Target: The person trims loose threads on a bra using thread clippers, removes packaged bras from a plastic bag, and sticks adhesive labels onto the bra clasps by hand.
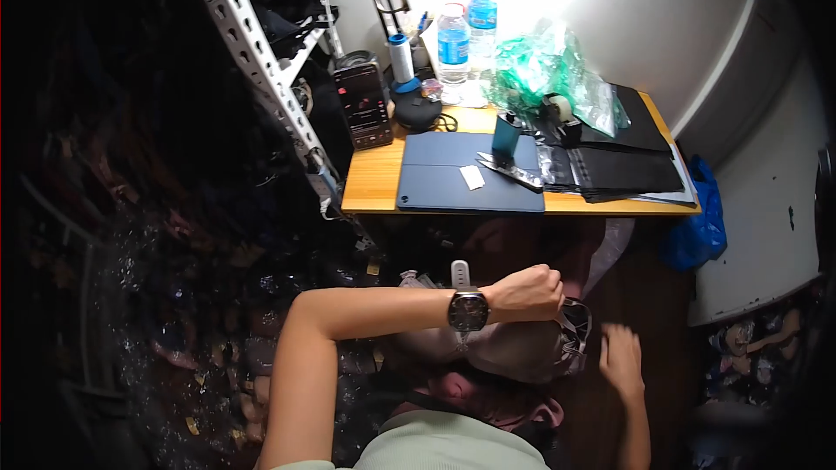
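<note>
A mauve-beige padded bra (515, 352) lies across the lap, over dark pink fabric (453, 387). Above its right part is my left hand (529, 292), closed in a fist with the knuckles up; what its fingers hold, if anything, is hidden. A black round watch (468, 310) with a pale strap is on that wrist. Looped straps (575, 331) stick out at the bra's right end, just beside the left hand's fingers. Farther right, my right hand (622, 357) is apart from the bra, fingers stretched out and slightly blurred, holding nothing.
On the wooden desk (373, 183) ahead are a blue folder case (435, 174), scissors (514, 172), a phone (364, 104), water bottles (453, 52), green plastic wrap (540, 70) and black packets (623, 170). A metal shelf post (261, 70) rises left; a blue bag (704, 226) hangs right.
</note>
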Demonstrator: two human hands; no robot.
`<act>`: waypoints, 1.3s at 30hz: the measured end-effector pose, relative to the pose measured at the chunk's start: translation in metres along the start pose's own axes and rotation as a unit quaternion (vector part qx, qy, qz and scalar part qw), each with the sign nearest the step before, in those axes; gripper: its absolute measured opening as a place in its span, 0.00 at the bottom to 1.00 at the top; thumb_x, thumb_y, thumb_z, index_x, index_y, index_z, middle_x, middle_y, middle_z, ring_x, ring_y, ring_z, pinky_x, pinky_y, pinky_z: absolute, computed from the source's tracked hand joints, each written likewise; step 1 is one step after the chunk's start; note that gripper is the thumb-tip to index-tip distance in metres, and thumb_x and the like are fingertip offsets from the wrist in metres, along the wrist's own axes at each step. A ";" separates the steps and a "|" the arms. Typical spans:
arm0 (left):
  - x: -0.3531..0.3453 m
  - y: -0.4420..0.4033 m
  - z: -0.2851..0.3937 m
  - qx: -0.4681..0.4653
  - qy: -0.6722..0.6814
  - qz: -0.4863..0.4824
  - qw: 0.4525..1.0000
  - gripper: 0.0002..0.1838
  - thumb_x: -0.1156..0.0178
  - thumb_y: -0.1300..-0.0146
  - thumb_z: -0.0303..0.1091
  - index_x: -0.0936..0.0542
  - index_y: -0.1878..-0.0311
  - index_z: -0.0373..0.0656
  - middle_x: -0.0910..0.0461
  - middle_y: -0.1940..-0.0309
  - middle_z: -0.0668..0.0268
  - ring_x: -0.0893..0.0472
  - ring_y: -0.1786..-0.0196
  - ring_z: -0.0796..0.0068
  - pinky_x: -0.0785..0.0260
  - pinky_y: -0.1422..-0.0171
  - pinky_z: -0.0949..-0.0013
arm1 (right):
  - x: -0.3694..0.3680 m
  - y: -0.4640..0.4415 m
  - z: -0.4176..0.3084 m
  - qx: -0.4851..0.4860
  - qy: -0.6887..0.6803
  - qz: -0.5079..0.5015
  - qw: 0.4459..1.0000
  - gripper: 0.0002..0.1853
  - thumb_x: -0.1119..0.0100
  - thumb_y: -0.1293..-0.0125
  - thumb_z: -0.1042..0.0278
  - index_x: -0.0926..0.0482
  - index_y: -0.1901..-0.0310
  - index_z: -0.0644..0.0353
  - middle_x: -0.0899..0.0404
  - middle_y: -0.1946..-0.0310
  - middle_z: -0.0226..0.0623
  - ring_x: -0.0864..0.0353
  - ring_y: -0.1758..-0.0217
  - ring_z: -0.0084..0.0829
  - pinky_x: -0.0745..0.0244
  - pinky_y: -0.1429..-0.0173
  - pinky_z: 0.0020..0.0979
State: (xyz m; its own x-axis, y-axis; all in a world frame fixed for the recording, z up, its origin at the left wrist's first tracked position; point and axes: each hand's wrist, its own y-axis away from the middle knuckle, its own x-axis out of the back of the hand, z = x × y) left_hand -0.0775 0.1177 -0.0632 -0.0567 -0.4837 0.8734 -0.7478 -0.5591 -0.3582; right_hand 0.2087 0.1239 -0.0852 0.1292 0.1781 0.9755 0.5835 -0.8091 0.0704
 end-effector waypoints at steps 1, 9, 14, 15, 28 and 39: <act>-0.004 -0.001 0.002 0.003 -0.001 0.005 1.000 0.10 0.42 0.47 0.39 0.21 0.76 0.43 0.23 0.79 0.69 0.24 0.72 0.74 0.35 0.71 0.72 | -0.028 0.019 0.024 -0.029 -0.047 -0.037 0.998 0.17 0.47 0.43 0.79 0.27 0.50 0.66 0.25 0.55 0.49 0.27 0.49 0.47 0.33 0.43 0.40; 0.006 0.022 -0.015 0.236 0.258 -0.003 0.937 0.10 0.39 0.47 0.35 0.22 0.63 0.42 0.22 0.70 0.63 0.21 0.63 0.62 0.26 0.60 0.63 | -0.133 0.064 0.043 -0.138 -0.367 0.039 0.919 0.16 0.38 0.46 0.75 0.28 0.55 0.64 0.27 0.63 0.42 0.25 0.60 0.36 0.30 0.51 0.31; 0.067 0.058 0.020 0.362 0.350 0.071 0.861 0.29 0.38 0.41 0.48 0.29 0.41 0.42 0.27 0.47 0.52 0.28 0.43 0.51 0.36 0.39 0.56 | -0.110 0.079 0.053 -0.121 -0.226 0.033 0.966 0.09 0.34 0.52 0.73 0.25 0.71 0.63 0.26 0.70 0.40 0.25 0.61 0.38 0.30 0.56 0.33; 0.071 0.062 0.033 0.345 0.356 0.072 0.865 0.33 0.38 0.41 0.52 0.31 0.37 0.43 0.31 0.42 0.50 0.31 0.39 0.48 0.40 0.36 0.54 | -0.112 0.086 0.065 -0.108 -0.243 0.014 0.964 0.08 0.34 0.49 0.74 0.22 0.67 0.64 0.24 0.73 0.39 0.23 0.68 0.33 0.29 0.61 0.32; 0.071 0.010 0.084 0.367 0.541 0.205 0.728 0.14 0.45 0.33 0.39 0.19 0.65 0.37 0.47 0.29 0.46 0.56 0.26 0.39 0.68 0.25 0.46 | 0.079 0.001 -0.114 -0.026 -0.642 0.100 0.760 0.09 0.47 0.36 0.82 0.32 0.56 0.61 0.27 0.71 0.27 0.29 0.70 0.12 0.33 0.67 0.16; 0.066 0.054 0.073 0.520 0.690 0.309 0.398 0.18 0.55 0.28 0.32 0.20 0.57 0.24 0.28 0.40 0.57 0.25 0.45 0.73 0.32 0.42 0.73 | 0.021 -0.234 -0.188 0.310 -0.101 0.237 0.915 0.24 0.38 0.40 0.61 0.26 0.51 0.75 0.24 0.55 0.52 0.26 0.50 0.45 0.30 0.45 0.38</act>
State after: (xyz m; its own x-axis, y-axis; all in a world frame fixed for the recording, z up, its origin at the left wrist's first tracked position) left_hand -0.0737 0.0061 -0.0489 -0.8627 -0.3163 -0.3947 0.3287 -0.9437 0.0377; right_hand -0.0758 0.2112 -0.0420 0.5945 0.0410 0.8031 0.7585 -0.3600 -0.5431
